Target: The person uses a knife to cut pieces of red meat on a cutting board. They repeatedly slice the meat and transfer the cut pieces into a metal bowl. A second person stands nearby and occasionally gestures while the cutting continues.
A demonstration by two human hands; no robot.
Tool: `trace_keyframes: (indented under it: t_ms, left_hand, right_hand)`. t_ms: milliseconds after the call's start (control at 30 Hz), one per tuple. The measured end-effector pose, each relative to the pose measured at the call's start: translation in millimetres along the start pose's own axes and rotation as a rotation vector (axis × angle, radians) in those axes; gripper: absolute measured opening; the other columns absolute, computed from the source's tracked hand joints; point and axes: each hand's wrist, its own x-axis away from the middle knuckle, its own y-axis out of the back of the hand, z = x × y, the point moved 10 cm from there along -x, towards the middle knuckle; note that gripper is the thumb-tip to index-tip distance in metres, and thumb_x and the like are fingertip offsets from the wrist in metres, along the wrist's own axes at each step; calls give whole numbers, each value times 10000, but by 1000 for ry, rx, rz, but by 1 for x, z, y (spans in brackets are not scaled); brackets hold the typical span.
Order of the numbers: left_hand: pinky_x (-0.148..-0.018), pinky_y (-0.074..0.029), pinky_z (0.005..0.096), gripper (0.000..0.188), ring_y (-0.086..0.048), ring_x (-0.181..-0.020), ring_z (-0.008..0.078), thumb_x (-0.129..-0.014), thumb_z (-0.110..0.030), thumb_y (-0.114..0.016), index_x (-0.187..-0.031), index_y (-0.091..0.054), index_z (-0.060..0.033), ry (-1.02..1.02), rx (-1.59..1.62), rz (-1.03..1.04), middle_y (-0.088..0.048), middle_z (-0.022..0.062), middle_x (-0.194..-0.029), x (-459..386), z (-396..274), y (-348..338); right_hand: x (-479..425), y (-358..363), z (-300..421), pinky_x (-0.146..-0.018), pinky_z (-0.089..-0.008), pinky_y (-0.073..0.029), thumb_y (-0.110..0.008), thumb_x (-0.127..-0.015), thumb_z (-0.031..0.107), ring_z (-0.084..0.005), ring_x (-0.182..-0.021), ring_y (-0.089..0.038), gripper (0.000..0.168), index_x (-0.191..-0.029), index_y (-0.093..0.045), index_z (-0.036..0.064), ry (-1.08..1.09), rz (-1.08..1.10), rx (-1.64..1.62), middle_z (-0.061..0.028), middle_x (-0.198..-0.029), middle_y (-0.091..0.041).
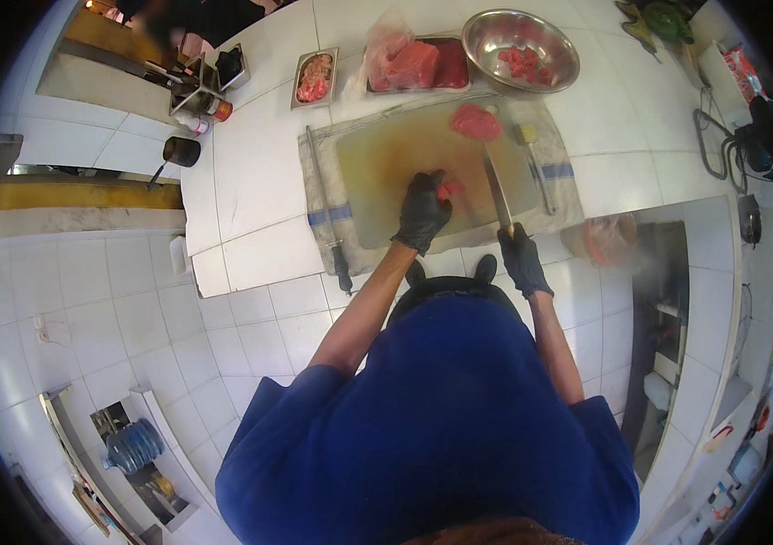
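Observation:
My left hand [425, 212], in a black glove, is on the cutting board [380, 218] with its fingers on a small piece of red meat [451, 190]. In my gloved right hand [524, 262] is the handle of a knife [496, 180]; its blade points away from me over the board's right part. A larger slice of red meat [476, 122] lies at the board's far edge, near the knife tip. Left of the board a honing steel [322, 191] rests on the striped cloth [567, 194], and a brush-like tool with a pale head [527, 135] lies to the right.
Behind the board stand a small metal tray of meat pieces [314, 78], a tray with large meat chunks and plastic [414, 65], and a steel bowl [520, 51] holding meat pieces. A bag-lined container [608, 240] is below at right. A person [206, 20] is at the far left.

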Motion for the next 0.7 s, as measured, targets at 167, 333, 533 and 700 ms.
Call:
trace_keyframes:
  t_ms: [167,333,533,700]
  left_hand:
    - [-704,-460,444,153,-561,-782,370,-718,-107,-682,-826,-601,-36,-80,-232,139,-564,170,-785,-14,-7,-36]
    - [-686,-462,457,247,-581,-791,365,-756,-255,-719,-786,-583,-51,-1,-191,299,-585,176,-786,-24,-7,-43]
    - [-641,-464,476,279,-592,-740,394,-763,-303,-720,-792,-577,-64,-36,-303,264,-571,204,-783,-19,-15,-46]
    - [-629,-465,484,255,-593,-718,398,-777,-279,-698,-827,-575,-61,-30,-320,229,-557,221,-781,-18,-40,-37]
  right_hand:
    - [7,27,-58,-385,-310,-341,-504,-978,333,-109,-420,-438,267,-934,-513,70,4,-83,-56,-7,-540,-452]
    - [17,61,-95,-359,-293,-311,-496,-980,337,-91,-390,-393,276,-924,-490,67,-92,-127,-115,15,-517,-407]
    - [10,101,-117,-360,-305,-320,-488,-979,343,-107,-379,-419,284,-941,-497,61,-54,-154,-47,-5,-500,-433]
    - [-6,138,-100,-509,-426,-404,-493,-969,313,-318,-504,-539,300,-946,-492,14,23,-173,73,-167,-571,-515]
